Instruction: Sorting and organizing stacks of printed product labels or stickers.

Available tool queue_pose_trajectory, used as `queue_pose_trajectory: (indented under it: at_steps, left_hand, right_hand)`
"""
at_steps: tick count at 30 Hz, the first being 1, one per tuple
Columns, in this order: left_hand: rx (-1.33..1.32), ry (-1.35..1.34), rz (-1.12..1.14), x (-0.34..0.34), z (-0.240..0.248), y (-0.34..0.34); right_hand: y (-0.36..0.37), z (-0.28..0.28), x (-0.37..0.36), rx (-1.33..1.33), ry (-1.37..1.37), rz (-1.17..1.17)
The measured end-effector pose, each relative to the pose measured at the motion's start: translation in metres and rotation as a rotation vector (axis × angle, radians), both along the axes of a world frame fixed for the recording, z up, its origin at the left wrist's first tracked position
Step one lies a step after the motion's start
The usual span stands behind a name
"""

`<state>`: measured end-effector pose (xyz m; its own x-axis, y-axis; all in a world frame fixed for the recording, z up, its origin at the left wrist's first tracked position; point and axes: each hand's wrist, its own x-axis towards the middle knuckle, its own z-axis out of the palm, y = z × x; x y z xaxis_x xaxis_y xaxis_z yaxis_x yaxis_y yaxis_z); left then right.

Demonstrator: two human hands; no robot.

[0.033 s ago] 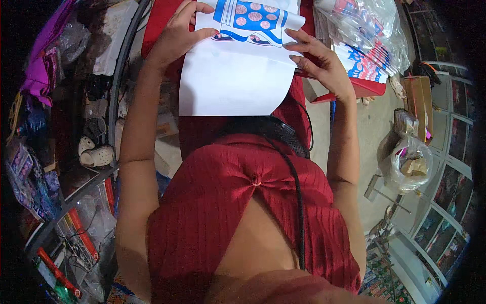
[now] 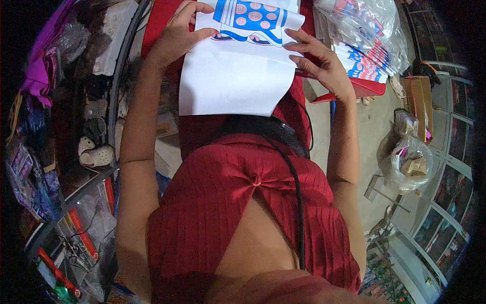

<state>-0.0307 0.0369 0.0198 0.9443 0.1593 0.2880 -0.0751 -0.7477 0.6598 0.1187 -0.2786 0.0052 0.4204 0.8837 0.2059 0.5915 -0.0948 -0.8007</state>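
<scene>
A white sheet of paper lies across the red table, its lower end hanging over the front edge toward my lap. Its upper part bears a printed blue robe with pink round patterns and dark shoes below. My left hand rests at the sheet's left edge, thumb and forefinger stretched apart on the paper, the other fingers curled. At the right edge, which curls up slightly, my right hand touches the paper with its fingers spread. The sheet's top runs out of view.
To the right, more blue-and-red printed sheets lie under a clear plastic bag. A cardboard box and a filled plastic bag stand by the glass-fronted cabinet. Pale clogs sit on the left. A black cable runs down my front.
</scene>
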Motion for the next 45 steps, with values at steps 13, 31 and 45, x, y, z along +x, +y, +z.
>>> queue_pose_trajectory:
  at_steps: [13, 31, 45]
  left_hand:
    - [0.037, -0.002, -0.002, -0.001, 0.002, -0.001]
    - [-0.007, -0.015, 0.006, -0.002, -0.002, 0.000]
    - [0.401, 0.213, 0.064, -0.005, 0.007, -0.010]
  right_hand:
    - [0.000, 0.003, -0.003, -0.011, 0.004, 0.017]
    - [0.000, 0.003, -0.002, -0.011, 0.052, -0.003]
    - [0.025, 0.023, -0.029, -0.141, -0.824, -0.253]
